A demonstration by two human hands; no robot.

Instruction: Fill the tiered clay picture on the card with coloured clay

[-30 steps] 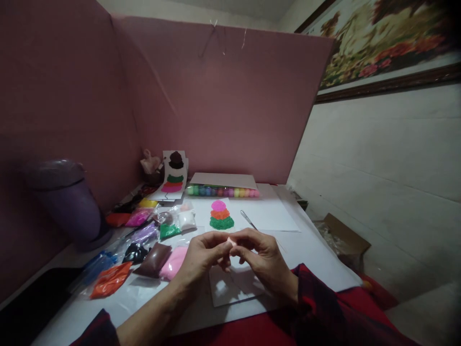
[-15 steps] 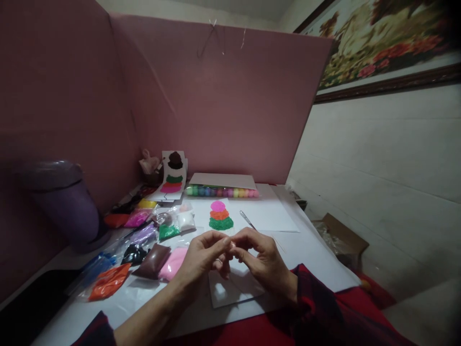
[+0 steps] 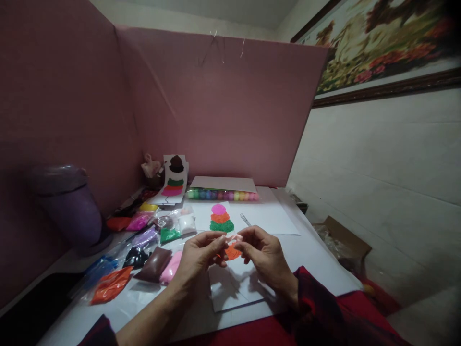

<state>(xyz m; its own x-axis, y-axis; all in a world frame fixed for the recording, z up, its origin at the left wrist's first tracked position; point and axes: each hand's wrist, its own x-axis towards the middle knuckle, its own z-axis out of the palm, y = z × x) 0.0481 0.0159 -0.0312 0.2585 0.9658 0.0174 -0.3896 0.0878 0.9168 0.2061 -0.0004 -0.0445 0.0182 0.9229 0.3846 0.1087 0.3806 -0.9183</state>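
Note:
My left hand [image 3: 199, 254] and my right hand [image 3: 264, 254] meet fingertip to fingertip above the white table [image 3: 309, 259]. Both pinch a small clear packet of orange grains [image 3: 232, 251] hanging between them. Under the hands lies a white card [image 3: 230, 290]. Just beyond them a sheet carries a stacked picture [image 3: 221, 218] of pink, orange and green patches. Thin metal tweezers [image 3: 245, 219] lie to its right.
Several small bags of coloured grains [image 3: 144, 245] are scattered at the left. A purple lidded cup [image 3: 68, 206] stands at far left. A sample card [image 3: 175, 177] leans on the pink partition [image 3: 230, 105], beside a tube of coloured balls [image 3: 223, 194]. A cardboard box [image 3: 342, 240] sits at right.
The hands have risen slightly and drawn a little apart, and the orange packet now shows between the fingertips. The view has tilted down slightly.

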